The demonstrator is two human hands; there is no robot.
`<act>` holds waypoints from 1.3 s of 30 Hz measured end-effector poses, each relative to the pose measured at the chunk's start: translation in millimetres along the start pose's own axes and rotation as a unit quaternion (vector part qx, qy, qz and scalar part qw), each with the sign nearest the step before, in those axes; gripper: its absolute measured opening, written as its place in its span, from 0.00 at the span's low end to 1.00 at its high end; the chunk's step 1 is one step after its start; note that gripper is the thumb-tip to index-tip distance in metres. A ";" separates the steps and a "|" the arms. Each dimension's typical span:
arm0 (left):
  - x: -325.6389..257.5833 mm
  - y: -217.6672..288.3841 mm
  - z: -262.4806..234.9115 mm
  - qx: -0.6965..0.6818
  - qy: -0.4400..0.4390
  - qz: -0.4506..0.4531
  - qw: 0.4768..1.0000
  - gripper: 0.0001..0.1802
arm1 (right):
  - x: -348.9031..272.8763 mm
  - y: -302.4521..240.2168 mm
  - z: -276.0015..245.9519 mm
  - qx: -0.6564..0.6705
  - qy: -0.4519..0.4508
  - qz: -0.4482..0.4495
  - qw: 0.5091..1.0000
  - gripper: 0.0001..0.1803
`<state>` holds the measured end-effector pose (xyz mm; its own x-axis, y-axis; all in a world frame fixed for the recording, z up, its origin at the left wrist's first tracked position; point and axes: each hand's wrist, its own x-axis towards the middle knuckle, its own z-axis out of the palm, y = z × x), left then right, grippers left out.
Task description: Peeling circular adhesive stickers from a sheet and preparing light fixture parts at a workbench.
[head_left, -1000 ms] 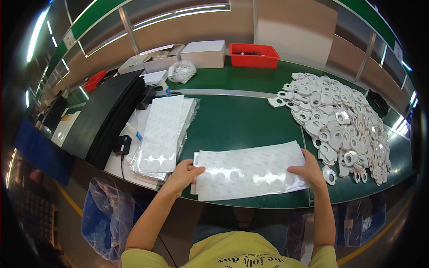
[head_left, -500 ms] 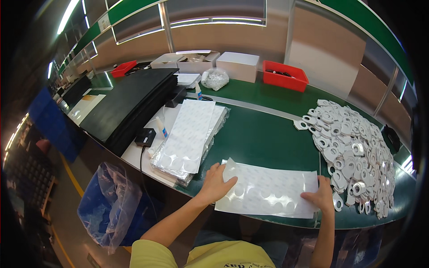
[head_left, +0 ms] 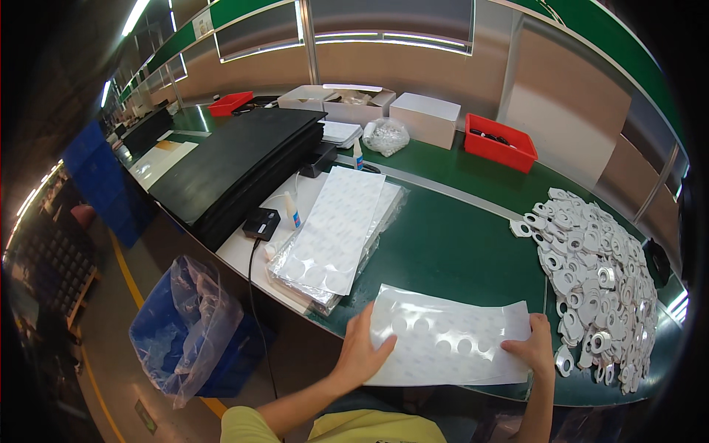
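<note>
My left hand [head_left: 362, 348] grips the left edge of a white glossy sheet of round stickers [head_left: 436, 354], thumb on top and fingers behind. On its right edge, my right hand [head_left: 533, 345] pinches it the same way. The sheet is slightly bowed at the table's front edge, with rows of round outlines and several circles shining in the light. To its upper left lies a stack of similar sheets [head_left: 336, 229], partly on clear plastic wrapping. Right of my right hand is a large heap of flat white ring-shaped parts [head_left: 591, 288].
Black boards [head_left: 236, 162] are stacked at left, near a small black box [head_left: 261, 223] with a cable and two small bottles [head_left: 292, 211]. A red bin [head_left: 500, 142], white boxes [head_left: 425, 119] and a plastic bag [head_left: 385, 136] line the back. A blue bin [head_left: 185, 332] with a clear liner stands lower left.
The view has turned a little left, so the scene sits further right and lower. Both hands have brought the sheet slightly nearer to me, and it bows a little more.
</note>
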<state>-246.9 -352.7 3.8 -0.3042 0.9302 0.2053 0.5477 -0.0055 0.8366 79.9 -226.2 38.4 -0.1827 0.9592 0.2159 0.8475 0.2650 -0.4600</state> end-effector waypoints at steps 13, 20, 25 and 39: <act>-66.4 -57.1 -71.4 -0.426 -0.040 -0.296 0.854 0.20 | 31.8 -78.0 39.5 0.091 -0.164 -0.010 0.982 0.42; -27.2 -14.9 -128.4 -0.182 -0.005 0.083 0.980 0.09 | 64.0 -73.8 37.7 0.460 -0.271 0.093 0.841 0.30; 15.6 -30.8 -124.6 -0.337 0.221 0.019 0.915 0.15 | 190.8 -205.3 41.2 0.384 -0.131 -0.115 0.907 0.20; 159.2 -143.7 -199.1 -0.451 0.168 -0.250 0.840 0.16 | 468.8 -423.2 306.9 0.029 -0.254 -0.252 0.933 0.28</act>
<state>-529.2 -276.9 17.4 -0.6070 0.7434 -0.2807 -0.4812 -0.0628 0.8743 -517.3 141.8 69.9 -0.7761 0.6305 -0.0126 0.5645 0.6856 -0.4597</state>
